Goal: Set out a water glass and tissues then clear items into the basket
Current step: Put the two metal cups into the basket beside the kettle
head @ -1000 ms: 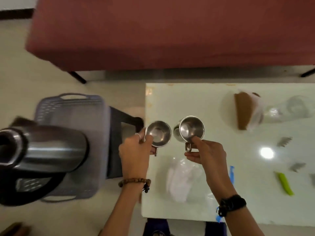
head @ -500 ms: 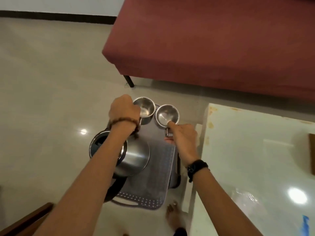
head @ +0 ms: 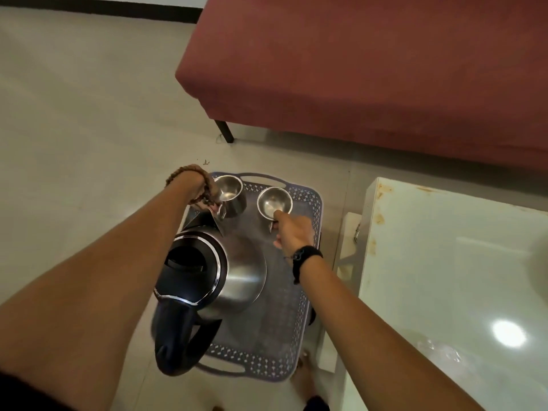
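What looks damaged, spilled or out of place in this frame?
Only the white table: rust-coloured stains mark its near-left edge and corner. The kettle and both steel cups sit upright in the basket; nothing has spilled.

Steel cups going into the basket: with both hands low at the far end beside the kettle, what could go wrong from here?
1. The left hand holds the left cup right by the kettle; wrist or cup could knock its spout.
2. The right hand pinches only the handle of the right cup, so that cup might tip when let go.
3. The basket looks perched on a narrow stand; added weight at the far end might rock it.
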Motion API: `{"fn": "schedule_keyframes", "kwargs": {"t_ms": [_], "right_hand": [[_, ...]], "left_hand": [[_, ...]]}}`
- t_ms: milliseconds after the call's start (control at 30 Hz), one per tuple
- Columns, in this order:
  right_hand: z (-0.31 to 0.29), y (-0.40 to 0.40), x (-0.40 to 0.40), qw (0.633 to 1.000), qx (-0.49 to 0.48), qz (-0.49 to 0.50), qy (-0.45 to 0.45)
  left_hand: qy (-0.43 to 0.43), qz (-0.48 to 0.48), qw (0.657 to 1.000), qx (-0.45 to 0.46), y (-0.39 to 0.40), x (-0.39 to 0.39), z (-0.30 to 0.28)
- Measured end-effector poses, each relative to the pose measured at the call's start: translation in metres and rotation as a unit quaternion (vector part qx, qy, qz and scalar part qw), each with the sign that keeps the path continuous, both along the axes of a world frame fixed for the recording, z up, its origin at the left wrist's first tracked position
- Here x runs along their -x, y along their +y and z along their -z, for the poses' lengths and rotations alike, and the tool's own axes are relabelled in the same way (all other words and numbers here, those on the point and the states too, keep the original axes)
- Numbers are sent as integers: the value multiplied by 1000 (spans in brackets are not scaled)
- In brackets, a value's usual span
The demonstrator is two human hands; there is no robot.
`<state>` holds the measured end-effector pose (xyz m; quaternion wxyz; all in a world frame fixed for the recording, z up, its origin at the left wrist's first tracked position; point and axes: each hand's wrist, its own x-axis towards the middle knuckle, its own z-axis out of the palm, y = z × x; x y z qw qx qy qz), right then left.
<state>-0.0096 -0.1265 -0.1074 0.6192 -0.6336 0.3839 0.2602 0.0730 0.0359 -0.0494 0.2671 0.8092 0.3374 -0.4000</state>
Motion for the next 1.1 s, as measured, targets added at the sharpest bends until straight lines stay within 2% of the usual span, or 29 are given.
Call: {"fn": "schedule_keyframes", "kwargs": {"t_ms": [133, 233, 433, 567, 700, 767, 833, 900, 1000, 1033, 1067, 1100], "right_hand": [[11, 14, -4, 999, 17, 13, 24], [20, 23, -5, 999, -8, 27, 37], [25, 36, -9, 997, -20, 56, 43], [26, 42, -11, 994, -33, 75, 66], [29, 42, -13, 994, -35, 74, 72], [28, 39, -11, 995, -49, 48, 74], [23, 36, -7, 996, -67, 10, 65], [17, 33, -3, 996, -74, -5, 47], [-4, 20, 5, 996, -78, -34, 5], [-11, 14, 7, 997, -56, -54, -26], [-18, 5, 10, 994, -19, -84, -69], [-25, -6, 13, 987, 23, -115, -114]], "left_hand": [[57, 42, 997, 18, 1, 1, 11], [21, 24, 999, 22, -3, 1, 15], [38, 36, 999, 10, 10, 0, 37], [55, 135, 989, -30, 11, -5, 45], [90, 140, 986, -18, 14, -4, 50], [60, 146, 987, -38, 11, -3, 46], [53, 229, 968, -91, 3, 1, 27], [33, 343, 922, -177, -9, 0, 4], [-30, 460, 842, -280, -40, -5, -25], [-66, 487, 820, -292, -53, -6, -30], [-100, 499, 813, -283, -68, -5, -32], [-125, 499, 819, -254, -83, -3, -33]]}}
